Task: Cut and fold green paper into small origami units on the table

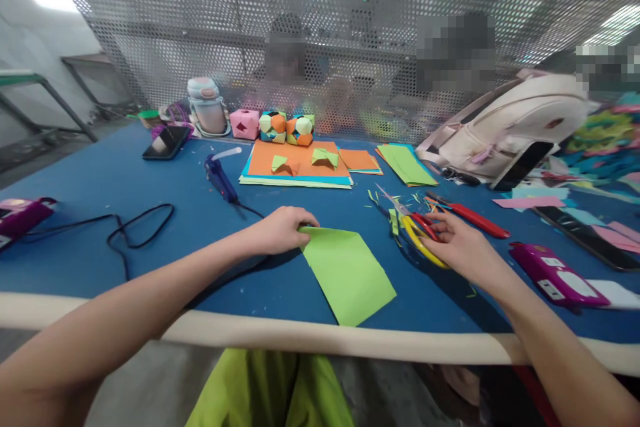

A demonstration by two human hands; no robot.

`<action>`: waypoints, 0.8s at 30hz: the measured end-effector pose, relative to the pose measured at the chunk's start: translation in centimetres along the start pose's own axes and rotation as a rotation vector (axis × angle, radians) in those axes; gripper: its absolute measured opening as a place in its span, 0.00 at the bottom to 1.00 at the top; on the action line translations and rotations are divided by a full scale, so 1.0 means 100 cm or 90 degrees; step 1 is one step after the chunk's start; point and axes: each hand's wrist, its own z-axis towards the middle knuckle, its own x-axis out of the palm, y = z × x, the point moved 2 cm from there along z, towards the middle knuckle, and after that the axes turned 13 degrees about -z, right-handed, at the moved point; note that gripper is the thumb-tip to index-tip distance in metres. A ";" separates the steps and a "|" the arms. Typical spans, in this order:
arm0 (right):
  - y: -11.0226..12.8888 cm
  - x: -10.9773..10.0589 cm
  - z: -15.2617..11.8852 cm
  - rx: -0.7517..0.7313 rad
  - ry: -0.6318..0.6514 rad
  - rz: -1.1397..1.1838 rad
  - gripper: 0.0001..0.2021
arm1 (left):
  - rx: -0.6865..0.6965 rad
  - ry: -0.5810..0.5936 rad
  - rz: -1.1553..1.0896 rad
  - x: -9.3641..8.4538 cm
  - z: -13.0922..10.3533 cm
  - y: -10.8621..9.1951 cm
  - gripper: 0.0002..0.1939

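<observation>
Currently, L grip (283, 230) is closed on the green sheet (349, 273): thumb & fingers pinch its far-L corner. R grip (460, 243) is at the red and yellow handles of the scissors (419, 241); I can't tell if the fingers close on them or only touch.

Pos.: sheet lies fwd of the near edge of the desk (287, 300), mostly to the R of & nearer me than L grip, w/ its body btwn both grips. Scissors lie beyond the sheet's R corner, blades pointing away & slightly L, scraps (394, 221) beside them.

Caution, my assessment:
(a) Corner hold only. If I pull fast w/ L, the unsupported far end may swing, crease or tear.
(b) Blades near scraps. If I sweep R grip inward w/o lifting, scissors may drag scraps onto the sheet or nick its edge.
(c) Red-handled tool (483, 220) sits just beyond R grip; a wide R move may knock it.
(d) Cord (249, 209) of the blue glue gun (220, 180) runs toward L wrist; a snag may shift the gun.
</observation>
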 end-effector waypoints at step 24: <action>0.076 0.007 -0.016 -0.153 0.361 0.190 0.26 | -0.200 -0.245 -0.796 -0.005 -0.003 0.022 0.13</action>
